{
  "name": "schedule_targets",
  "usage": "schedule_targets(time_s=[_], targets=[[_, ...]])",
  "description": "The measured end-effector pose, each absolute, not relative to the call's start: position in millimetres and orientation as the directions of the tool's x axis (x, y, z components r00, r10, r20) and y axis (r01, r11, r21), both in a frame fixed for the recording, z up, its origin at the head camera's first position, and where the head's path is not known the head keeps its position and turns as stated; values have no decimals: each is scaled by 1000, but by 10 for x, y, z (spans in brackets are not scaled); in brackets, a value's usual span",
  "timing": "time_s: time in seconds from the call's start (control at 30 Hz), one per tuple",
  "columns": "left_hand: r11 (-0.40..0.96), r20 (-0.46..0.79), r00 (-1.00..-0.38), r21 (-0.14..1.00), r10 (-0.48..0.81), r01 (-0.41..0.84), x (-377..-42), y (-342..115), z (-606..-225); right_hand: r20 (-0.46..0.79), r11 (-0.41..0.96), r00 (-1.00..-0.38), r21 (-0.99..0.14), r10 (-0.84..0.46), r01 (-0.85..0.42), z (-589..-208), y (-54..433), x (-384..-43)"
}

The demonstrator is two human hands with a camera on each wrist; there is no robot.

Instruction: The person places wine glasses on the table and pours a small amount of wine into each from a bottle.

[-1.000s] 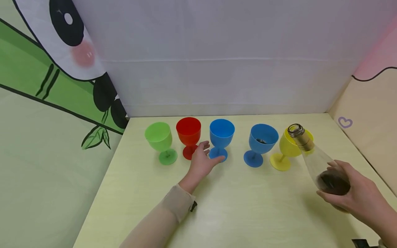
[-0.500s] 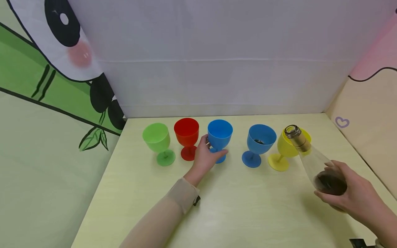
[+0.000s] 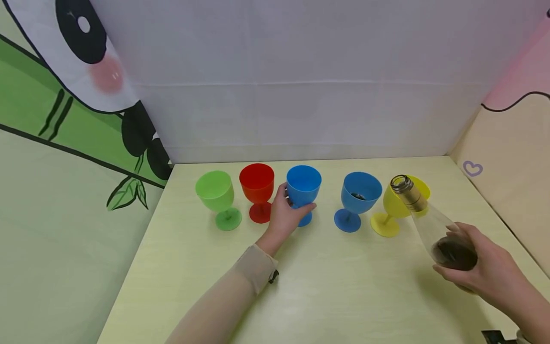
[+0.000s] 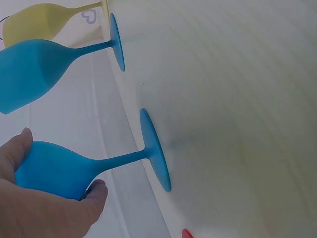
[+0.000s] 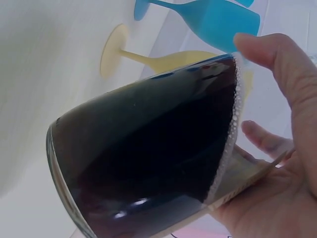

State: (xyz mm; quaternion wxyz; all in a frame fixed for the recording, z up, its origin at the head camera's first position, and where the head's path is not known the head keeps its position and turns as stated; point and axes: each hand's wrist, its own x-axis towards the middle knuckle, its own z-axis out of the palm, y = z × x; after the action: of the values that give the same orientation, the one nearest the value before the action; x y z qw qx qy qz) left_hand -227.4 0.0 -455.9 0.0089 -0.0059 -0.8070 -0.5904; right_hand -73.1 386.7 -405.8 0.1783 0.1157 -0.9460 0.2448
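Note:
My left hand (image 3: 283,217) grips the bowl of a blue goblet (image 3: 304,182), which stands upright on the table. Thumb and fingers lie on either side of that bowl in the left wrist view, where the stem and foot of the held goblet (image 4: 121,159) show. With my right hand (image 3: 494,267) I hold a clear glass bottle (image 3: 436,224) part full of dark liquid. Its neck tilts up to the left, in front of a yellow goblet (image 3: 392,203). Bubbles line the surface of the liquid in the bottle (image 5: 148,144) in the right wrist view.
Another blue goblet (image 3: 362,193), with a little dark liquid inside, stands between the held goblet and the yellow one. To the left are a red goblet (image 3: 257,184) and a green goblet (image 3: 216,192). A pale fabric wall (image 3: 309,110) rises behind the table (image 3: 335,286).
My left hand has moved right, from between the red and blue goblets, and its fingers have come round the blue goblet. The bottle stays tilted in my right hand, nearly still.

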Motion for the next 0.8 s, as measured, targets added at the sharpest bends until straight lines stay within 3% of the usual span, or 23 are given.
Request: schedule_targets(time_s=[0.3, 0.8], targets=[[315, -8, -999, 949, 41, 5, -2141, -34, -4523, 374, 857, -917, -420, -136, -299, -4049, 3837, -736], [275, -13, -966, 960, 257, 60, -1680, 21, -4331, 361, 865, -920, -401, -155, -303, -4029, 3799, -736]])
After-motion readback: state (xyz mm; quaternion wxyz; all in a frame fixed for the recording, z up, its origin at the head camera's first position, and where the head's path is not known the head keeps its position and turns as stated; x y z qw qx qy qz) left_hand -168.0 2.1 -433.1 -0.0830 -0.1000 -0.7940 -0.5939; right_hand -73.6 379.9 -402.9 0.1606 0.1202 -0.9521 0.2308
